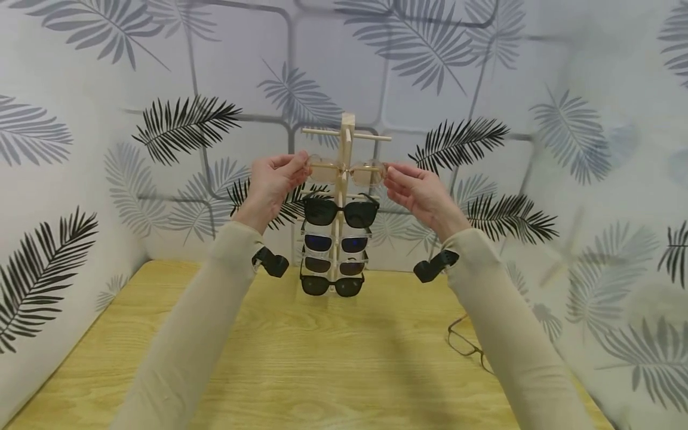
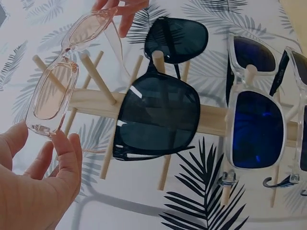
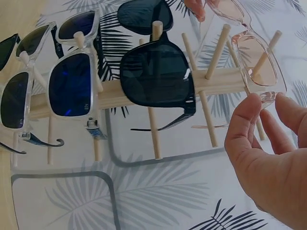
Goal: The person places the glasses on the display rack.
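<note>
- L hand (image 1: 274,182): fingers part-curled, pinching L end of pink-lens glasses (image 1: 366,177).
- R hand (image 1: 421,194): ditto, R end.
- Glasses posn: upper wooden stand (image 1: 348,121), just above blk sunglasses (image 1: 359,214).

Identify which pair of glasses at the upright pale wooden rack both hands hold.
The translucent pink-framed glasses with peach-tinted lenses. Unlike every other pair there, they are pinched at opposite ends by the left hand and right hand.
</note>
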The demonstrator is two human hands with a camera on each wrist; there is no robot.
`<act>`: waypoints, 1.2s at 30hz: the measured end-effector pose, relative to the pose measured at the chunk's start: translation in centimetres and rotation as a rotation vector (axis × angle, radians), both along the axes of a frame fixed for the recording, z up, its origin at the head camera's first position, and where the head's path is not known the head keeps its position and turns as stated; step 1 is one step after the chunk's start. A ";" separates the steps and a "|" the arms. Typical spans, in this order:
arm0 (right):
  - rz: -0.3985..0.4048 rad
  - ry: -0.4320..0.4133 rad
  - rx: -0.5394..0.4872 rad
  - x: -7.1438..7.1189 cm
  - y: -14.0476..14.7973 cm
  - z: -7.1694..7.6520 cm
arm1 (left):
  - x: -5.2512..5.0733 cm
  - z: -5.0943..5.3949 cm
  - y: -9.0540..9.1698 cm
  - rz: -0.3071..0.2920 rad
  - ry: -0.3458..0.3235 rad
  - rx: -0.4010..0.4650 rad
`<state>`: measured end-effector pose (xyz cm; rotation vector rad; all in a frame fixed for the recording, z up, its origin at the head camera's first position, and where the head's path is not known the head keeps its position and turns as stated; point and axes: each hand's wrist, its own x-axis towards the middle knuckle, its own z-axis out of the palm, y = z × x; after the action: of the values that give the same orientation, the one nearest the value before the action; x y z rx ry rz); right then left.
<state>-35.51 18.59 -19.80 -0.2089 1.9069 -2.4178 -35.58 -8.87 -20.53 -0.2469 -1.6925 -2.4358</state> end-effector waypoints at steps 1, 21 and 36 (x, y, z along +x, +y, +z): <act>-0.008 -0.001 0.006 -0.1 -0.1 -0.2 | -0.1 -0.1 0.0 0.004 -0.001 -0.006; -0.029 -0.022 0.030 -0.8 -0.9 -1.5 | -0.8 -1.9 0.1 0.024 -0.061 -0.044; 0.013 -0.020 0.076 -0.5 0.1 -1.4 | -0.6 -2.2 0.1 0.116 -0.041 -0.046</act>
<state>-36.04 18.66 -21.20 -0.1915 1.9785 -2.3246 -36.15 -8.81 -22.74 -0.1013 -1.7301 -2.3360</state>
